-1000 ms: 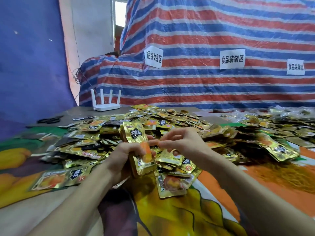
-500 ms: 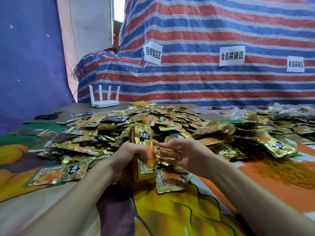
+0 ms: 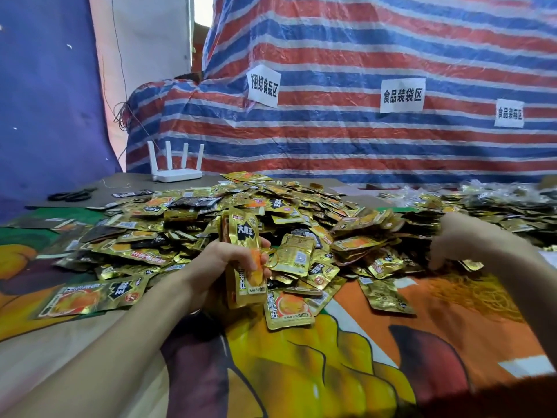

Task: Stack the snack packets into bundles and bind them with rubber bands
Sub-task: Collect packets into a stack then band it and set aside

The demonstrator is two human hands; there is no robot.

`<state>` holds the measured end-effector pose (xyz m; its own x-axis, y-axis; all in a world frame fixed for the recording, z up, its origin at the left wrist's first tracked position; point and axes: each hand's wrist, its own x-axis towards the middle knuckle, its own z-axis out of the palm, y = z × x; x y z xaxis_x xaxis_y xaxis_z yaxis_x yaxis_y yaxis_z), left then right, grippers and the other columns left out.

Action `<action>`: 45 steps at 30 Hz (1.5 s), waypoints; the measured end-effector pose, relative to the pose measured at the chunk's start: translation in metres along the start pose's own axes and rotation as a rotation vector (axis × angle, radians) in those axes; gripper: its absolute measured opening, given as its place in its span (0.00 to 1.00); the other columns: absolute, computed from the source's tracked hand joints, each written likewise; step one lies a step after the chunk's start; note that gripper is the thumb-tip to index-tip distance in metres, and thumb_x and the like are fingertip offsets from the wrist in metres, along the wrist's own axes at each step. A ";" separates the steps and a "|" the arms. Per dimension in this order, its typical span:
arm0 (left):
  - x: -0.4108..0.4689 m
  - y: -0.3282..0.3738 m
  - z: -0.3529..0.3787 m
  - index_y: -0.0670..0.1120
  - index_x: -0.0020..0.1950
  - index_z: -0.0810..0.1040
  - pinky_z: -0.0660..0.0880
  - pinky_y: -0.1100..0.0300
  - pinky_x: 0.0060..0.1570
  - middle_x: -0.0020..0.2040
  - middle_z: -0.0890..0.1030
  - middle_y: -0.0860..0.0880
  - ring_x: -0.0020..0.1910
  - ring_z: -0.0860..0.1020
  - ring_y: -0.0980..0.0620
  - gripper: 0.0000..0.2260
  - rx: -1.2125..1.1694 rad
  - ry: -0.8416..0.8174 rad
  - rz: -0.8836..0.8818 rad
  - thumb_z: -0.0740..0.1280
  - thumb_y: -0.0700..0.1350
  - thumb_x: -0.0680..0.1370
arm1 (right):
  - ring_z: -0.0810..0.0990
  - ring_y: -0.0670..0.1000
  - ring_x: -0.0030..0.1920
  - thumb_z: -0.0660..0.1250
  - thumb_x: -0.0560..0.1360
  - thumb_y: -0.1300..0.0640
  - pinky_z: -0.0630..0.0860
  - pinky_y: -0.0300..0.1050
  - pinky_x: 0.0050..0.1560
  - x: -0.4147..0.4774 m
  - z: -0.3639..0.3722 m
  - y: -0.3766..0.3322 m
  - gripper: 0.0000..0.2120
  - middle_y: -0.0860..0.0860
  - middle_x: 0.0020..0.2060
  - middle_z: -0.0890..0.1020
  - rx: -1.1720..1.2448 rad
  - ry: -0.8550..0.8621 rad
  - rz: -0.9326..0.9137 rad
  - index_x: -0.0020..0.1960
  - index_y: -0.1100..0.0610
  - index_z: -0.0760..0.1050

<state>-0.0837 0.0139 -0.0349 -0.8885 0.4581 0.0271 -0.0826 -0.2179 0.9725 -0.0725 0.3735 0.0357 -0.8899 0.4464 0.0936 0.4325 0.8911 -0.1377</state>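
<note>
My left hand [image 3: 232,260] grips a small upright stack of gold snack packets [image 3: 245,236] near the table's middle. A thin yellow rubber band [image 3: 272,260] loops off the fingers of that hand beside the stack. Behind it spreads a large heap of loose gold packets [image 3: 301,212]. My right hand [image 3: 464,241] is far out to the right, blurred, fingers pointing down at the edge of a tangle of yellow rubber bands [image 3: 473,294]. Whether it pinches anything is hidden by the blur.
A white router [image 3: 176,173] and black scissors [image 3: 70,195] sit at the back left. More packets in clear bags [image 3: 497,200] lie at the back right. A striped tarp [image 3: 361,140] with paper labels rises behind the fruit-print tablecloth [image 3: 301,372].
My right hand left the stack and swung out right to the rubber bands. My left hand kept hold of the stack and tilted it more upright.
</note>
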 end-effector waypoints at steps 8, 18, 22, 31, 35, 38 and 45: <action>0.000 -0.001 0.002 0.39 0.61 0.77 0.81 0.51 0.44 0.43 0.79 0.43 0.42 0.82 0.44 0.27 -0.005 0.005 0.016 0.66 0.33 0.61 | 0.83 0.44 0.44 0.75 0.73 0.42 0.81 0.40 0.44 -0.040 0.018 -0.069 0.18 0.48 0.48 0.85 0.454 0.034 -0.652 0.55 0.53 0.83; -0.001 0.002 -0.002 0.38 0.61 0.78 0.81 0.55 0.38 0.43 0.81 0.43 0.40 0.83 0.46 0.28 -0.008 0.074 0.037 0.67 0.34 0.60 | 0.84 0.45 0.36 0.78 0.71 0.47 0.81 0.40 0.39 -0.057 0.066 -0.152 0.09 0.49 0.36 0.86 0.776 -0.249 -0.823 0.44 0.52 0.86; 0.000 0.002 -0.004 0.39 0.61 0.78 0.82 0.54 0.37 0.44 0.80 0.42 0.40 0.83 0.46 0.27 -0.041 0.076 0.021 0.66 0.34 0.60 | 0.82 0.49 0.39 0.75 0.74 0.56 0.78 0.47 0.42 -0.058 0.074 -0.153 0.04 0.52 0.36 0.85 0.992 -0.223 -0.828 0.40 0.54 0.86; 0.004 0.005 -0.005 0.37 0.62 0.74 0.79 0.49 0.49 0.44 0.79 0.42 0.41 0.79 0.44 0.26 -0.279 -0.058 0.028 0.63 0.34 0.63 | 0.74 0.51 0.31 0.62 0.70 0.63 0.81 0.49 0.44 -0.069 0.071 -0.148 0.08 0.50 0.28 0.70 2.111 -0.950 -0.604 0.46 0.63 0.78; 0.003 0.004 -0.003 0.36 0.52 0.81 0.82 0.52 0.44 0.44 0.80 0.40 0.41 0.80 0.44 0.19 -0.227 -0.090 -0.020 0.65 0.34 0.62 | 0.78 0.48 0.28 0.65 0.76 0.68 0.82 0.42 0.36 -0.071 0.076 -0.151 0.18 0.56 0.42 0.86 1.868 -0.840 -0.620 0.64 0.59 0.78; 0.005 0.004 -0.001 0.38 0.46 0.86 0.82 0.50 0.45 0.46 0.84 0.39 0.42 0.83 0.44 0.15 -0.173 0.035 -0.014 0.64 0.35 0.64 | 0.80 0.49 0.30 0.73 0.69 0.65 0.83 0.42 0.36 -0.071 0.077 -0.150 0.23 0.62 0.53 0.85 1.772 -0.761 -0.600 0.63 0.54 0.80; 0.013 0.001 0.001 0.40 0.48 0.80 0.80 0.45 0.49 0.38 0.85 0.44 0.45 0.82 0.42 0.09 -0.194 0.534 0.149 0.64 0.34 0.71 | 0.84 0.52 0.33 0.77 0.66 0.59 0.83 0.43 0.39 -0.080 0.079 -0.156 0.31 0.62 0.50 0.86 1.568 -0.637 -0.570 0.69 0.53 0.75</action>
<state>-0.0952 0.0207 -0.0333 -0.9971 -0.0761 -0.0087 0.0244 -0.4237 0.9055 -0.0800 0.1917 -0.0280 -0.9429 -0.2948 0.1548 -0.1095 -0.1644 -0.9803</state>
